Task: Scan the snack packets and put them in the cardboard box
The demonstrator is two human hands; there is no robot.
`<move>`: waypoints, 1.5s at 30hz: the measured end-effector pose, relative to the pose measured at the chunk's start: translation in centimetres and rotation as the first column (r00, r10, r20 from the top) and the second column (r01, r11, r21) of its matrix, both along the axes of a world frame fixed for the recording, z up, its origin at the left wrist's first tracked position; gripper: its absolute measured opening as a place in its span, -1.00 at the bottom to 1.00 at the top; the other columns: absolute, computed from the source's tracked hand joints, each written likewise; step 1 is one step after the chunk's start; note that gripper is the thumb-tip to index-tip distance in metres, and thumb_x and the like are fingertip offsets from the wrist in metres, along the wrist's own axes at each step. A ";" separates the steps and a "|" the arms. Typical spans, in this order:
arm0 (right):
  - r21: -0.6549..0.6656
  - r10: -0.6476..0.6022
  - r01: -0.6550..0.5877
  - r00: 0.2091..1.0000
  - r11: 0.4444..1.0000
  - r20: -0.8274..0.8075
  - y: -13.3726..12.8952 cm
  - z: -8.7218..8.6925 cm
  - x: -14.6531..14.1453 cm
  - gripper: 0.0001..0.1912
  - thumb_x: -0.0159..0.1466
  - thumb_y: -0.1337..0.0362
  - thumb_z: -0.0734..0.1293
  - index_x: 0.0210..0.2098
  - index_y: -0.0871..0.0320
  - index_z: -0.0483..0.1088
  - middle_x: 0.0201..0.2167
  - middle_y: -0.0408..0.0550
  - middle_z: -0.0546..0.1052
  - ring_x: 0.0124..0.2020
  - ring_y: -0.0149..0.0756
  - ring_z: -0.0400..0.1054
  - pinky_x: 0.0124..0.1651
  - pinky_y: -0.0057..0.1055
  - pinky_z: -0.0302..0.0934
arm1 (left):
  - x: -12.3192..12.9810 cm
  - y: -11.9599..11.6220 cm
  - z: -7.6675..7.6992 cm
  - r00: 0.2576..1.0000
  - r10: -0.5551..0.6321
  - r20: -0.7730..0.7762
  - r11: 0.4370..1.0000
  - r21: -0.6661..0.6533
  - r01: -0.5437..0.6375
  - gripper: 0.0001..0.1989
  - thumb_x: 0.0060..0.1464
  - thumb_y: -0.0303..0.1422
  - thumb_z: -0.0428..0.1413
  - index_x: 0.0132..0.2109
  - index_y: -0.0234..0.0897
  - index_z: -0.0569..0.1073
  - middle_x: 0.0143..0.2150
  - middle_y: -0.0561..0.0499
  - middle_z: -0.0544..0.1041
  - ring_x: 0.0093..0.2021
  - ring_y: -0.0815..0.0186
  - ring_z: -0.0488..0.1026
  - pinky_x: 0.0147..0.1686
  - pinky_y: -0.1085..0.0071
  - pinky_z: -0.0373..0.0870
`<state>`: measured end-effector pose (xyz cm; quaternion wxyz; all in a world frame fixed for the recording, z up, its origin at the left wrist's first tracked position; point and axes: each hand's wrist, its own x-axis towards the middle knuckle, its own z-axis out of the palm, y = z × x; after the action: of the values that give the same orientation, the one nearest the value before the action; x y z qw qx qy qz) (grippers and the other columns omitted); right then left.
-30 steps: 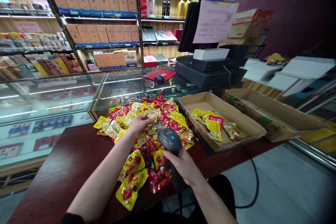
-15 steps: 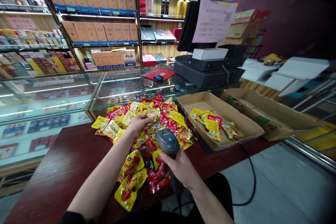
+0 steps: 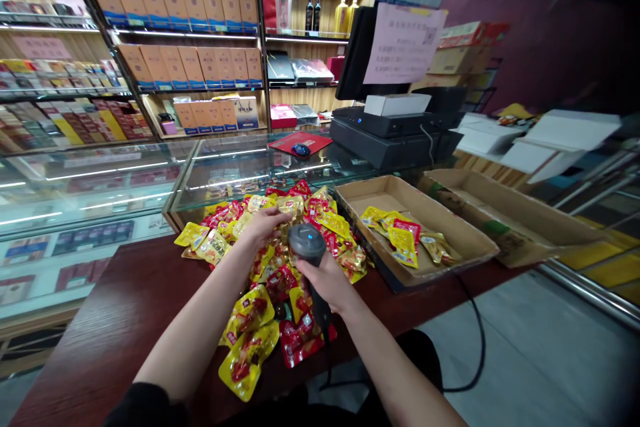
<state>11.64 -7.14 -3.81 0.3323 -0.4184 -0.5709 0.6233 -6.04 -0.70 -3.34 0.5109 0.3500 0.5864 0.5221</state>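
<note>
Snack packets point(image 3: 249, 312) lie heaped on the surface point(image 3: 110, 333); the left hand point(image 3: 263, 225) pinches 1 packet point(image 3: 290, 208), the right hand point(image 3: 325, 283) clamps a barcode scanner point(image 3: 306, 243) whose cable point(image 3: 327, 363) could snag and spill them.

The barcode scanner point(image 3: 304, 243) is made from dark plastic with a matt surface, and the snack sachets point(image 3: 246, 368) are from thin plastic film, very glossy and a little crinkled, some with a metallic shine. The worktop point(image 3: 110, 307) is dark red wood with a smooth, polished finish, while the cardboard tray point(image 3: 395, 203) is plain brown board, matt and somewhat rough. The glass display case point(image 3: 250, 170) has a smooth top which shines strongly under the lights.
</note>
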 end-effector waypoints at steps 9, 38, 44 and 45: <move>0.000 0.038 -0.038 0.998 0.999 0.047 0.4 -0.2 -0.7 -0.87 0.08 0.23 0.26 -0.54 0.12 0.25 -0.76 -0.25 0.28 -0.74 -0.42 0.15 -0.65 -0.46 0.08 | -1.3 0.8 -0.5 0.999 -0.008 -0.043 1.000 0.016 0.009 -0.59 -0.47 -0.21 0.39 -0.46 -0.31 0.41 -0.53 0.10 0.38 -0.59 0.50 0.27 -0.67 0.58 0.18; -0.058 0.000 -0.003 0.999 0.998 -0.042 0.2 0.1 -0.3 -0.87 0.04 0.22 0.32 -0.44 0.15 0.37 -0.69 -0.20 0.37 -0.64 -0.37 0.25 -0.56 -0.43 0.14 | -1.7 0.7 -0.7 0.999 -0.001 -0.032 1.000 0.022 0.002 -0.61 -0.45 -0.22 0.38 -0.45 -0.31 0.42 -0.49 0.06 0.43 -0.59 0.49 0.28 -0.66 0.58 0.19; -0.025 -0.162 0.161 0.965 0.987 -0.205 4.3 2.9 1.0 -0.76 -0.06 0.30 0.37 -0.35 0.18 0.46 -0.49 -0.15 0.50 -0.42 -0.35 0.35 -0.36 -0.45 0.20 | 0.1 -0.2 0.7 0.995 -0.083 -0.053 0.996 0.015 0.084 -0.63 -0.41 -0.19 0.36 -0.47 -0.31 0.44 -0.44 0.04 0.48 -0.50 0.44 0.37 -0.61 0.57 0.23; -0.052 -0.160 0.153 0.965 0.987 -0.206 5.2 3.4 1.3 -0.76 -0.08 0.31 0.37 -0.36 0.19 0.47 -0.52 -0.16 0.49 -0.44 -0.36 0.34 -0.37 -0.45 0.19 | 0.7 0.0 0.8 0.993 -0.097 -0.071 0.995 0.016 0.099 -0.63 -0.41 -0.19 0.36 -0.48 -0.31 0.43 -0.46 0.05 0.46 -0.51 0.44 0.35 -0.60 0.57 0.23</move>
<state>12.98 -1.95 -0.37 0.4310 -0.4001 -0.4868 0.6458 -5.33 -0.67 -2.50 0.5117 0.4014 0.5808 0.4896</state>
